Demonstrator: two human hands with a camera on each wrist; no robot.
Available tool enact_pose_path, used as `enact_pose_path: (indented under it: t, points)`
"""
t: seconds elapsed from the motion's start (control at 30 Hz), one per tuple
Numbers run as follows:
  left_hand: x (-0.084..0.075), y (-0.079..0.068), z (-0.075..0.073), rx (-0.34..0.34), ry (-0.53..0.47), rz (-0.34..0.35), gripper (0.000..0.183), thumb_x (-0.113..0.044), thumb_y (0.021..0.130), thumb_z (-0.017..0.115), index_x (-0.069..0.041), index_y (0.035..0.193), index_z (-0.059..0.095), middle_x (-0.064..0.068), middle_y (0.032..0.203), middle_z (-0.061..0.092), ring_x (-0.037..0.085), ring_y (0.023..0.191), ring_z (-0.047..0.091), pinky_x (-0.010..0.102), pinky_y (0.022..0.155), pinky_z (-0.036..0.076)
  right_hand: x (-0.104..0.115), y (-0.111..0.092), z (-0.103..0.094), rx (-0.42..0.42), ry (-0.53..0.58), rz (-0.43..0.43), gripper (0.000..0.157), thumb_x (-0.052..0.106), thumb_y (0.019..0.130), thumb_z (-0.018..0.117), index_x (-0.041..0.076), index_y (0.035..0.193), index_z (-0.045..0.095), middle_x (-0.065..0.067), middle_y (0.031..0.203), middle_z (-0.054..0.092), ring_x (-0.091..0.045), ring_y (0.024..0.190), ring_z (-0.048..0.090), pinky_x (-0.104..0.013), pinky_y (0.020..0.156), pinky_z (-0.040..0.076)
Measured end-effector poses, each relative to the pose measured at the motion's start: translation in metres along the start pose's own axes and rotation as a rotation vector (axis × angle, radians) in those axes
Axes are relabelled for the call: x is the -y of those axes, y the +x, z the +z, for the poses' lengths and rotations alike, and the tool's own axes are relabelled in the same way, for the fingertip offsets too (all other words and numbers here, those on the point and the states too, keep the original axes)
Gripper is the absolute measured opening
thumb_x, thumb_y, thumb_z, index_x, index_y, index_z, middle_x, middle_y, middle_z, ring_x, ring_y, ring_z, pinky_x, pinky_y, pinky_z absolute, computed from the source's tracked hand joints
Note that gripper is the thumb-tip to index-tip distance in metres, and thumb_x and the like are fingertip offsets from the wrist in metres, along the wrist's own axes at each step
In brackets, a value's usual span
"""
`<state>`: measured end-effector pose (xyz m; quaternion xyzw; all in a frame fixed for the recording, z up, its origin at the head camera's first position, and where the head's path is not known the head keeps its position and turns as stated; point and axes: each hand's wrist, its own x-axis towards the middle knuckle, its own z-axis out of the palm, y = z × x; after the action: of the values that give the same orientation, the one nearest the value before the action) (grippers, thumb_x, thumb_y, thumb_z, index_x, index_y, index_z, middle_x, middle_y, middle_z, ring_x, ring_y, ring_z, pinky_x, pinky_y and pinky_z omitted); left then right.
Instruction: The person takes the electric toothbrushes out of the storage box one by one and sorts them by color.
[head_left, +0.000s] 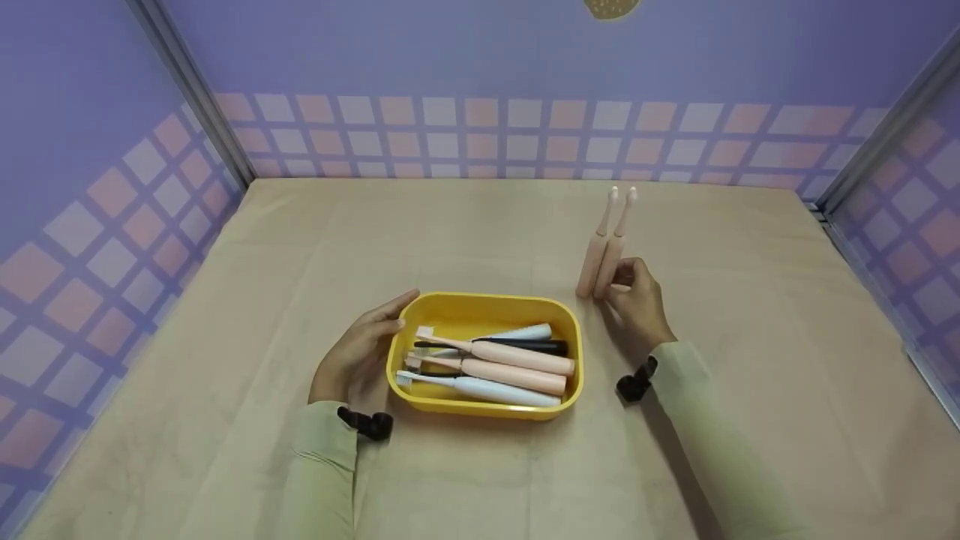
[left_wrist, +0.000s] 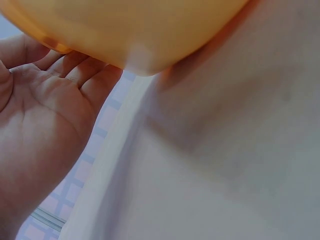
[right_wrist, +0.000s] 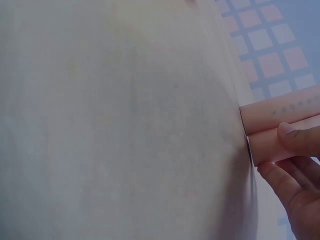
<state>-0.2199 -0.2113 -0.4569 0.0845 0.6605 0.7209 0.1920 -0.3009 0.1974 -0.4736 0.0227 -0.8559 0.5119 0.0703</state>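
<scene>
The right hand (head_left: 636, 300) pinches one pink brush (head_left: 613, 255) low on its handle, between thumb and fingertips, the grip closed to the handle's width. This brush is upright, leaning slightly, beyond the far right corner of the tub (head_left: 480, 411). Its twin (head_left: 598, 247), also upright, is close beside it, between it and the tub's side, so the held brush is the outer of the two. Whether the held base bears full weight on the tabletop (head_left: 225, 375) cannot be told.

The left hand (head_left: 360, 349) rests at the tub's left end, fingers fairly straight along the outside, thumb at the rim.

In the tub, pink, white and black brushes (head_left: 517, 356) lie with long axes roughly along its length, heads towards its left end; their handle ends point right, nearer the right hand. The tub's raised rim bounds them. Tabletop stretches right of the tub and behind it, ending at the tiled wall (head_left: 495, 139).
</scene>
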Motion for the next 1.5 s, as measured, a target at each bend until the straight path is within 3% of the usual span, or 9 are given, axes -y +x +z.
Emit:
enact_pose_path:
  t: [0.43, 0.9, 1.13, 1.5]
  points:
    - [-0.0005, -0.0002, 0.0020, -0.026, -0.035, -0.022, 0.056, -0.005, 0.099, 0.037, -0.012, 0.154, 0.025, 0.007, 0.157, 0.029, 0.023, 0.143, 0.033, 0.029, 0.110, 0.037, -0.0039, -0.0006, 0.0013, -0.050, -0.035, -0.040, 0.035, -0.002, 0.084, 0.066, -0.003, 0.114, 0.047, -0.024, 0.113, 0.061, -0.036, 0.111, 0.059, -0.043, 0.101, 0.046]
    - [-0.0009, -0.0016, 0.0019, -0.006, -0.047, -0.014, 0.056, -0.008, 0.099, 0.039, -0.014, 0.153, 0.026, 0.008, 0.157, 0.030, 0.024, 0.142, 0.034, 0.026, 0.108, 0.040, -0.0022, -0.0014, -0.0006, 0.011, 0.012, 0.061, 0.040, 0.001, 0.087, 0.063, 0.001, 0.124, 0.047, -0.018, 0.125, 0.056, -0.031, 0.121, 0.053, -0.041, 0.108, 0.041]
    - [-0.0007, -0.0002, -0.0008, 0.011, -0.003, 0.007, 0.057, -0.008, 0.099, 0.039, -0.012, 0.154, 0.024, 0.012, 0.157, 0.028, 0.028, 0.142, 0.033, 0.024, 0.106, 0.042, -0.0035, -0.0012, -0.0028, 0.008, 0.012, 0.020, 0.040, 0.003, 0.086, 0.066, -0.001, 0.122, 0.051, -0.022, 0.120, 0.061, -0.032, 0.116, 0.056, -0.041, 0.105, 0.042]
    - [-0.0002, -0.0002, 0.0001, 0.004, -0.049, -0.008, 0.057, -0.008, 0.099, 0.038, -0.012, 0.154, 0.024, 0.007, 0.157, 0.029, 0.024, 0.143, 0.032, 0.026, 0.108, 0.039, -0.0043, -0.0036, -0.0085, 0.009, 0.053, 0.035, 0.045, 0.012, 0.086, 0.070, 0.003, 0.126, 0.052, -0.016, 0.122, 0.060, -0.029, 0.116, 0.055, -0.040, 0.105, 0.044]
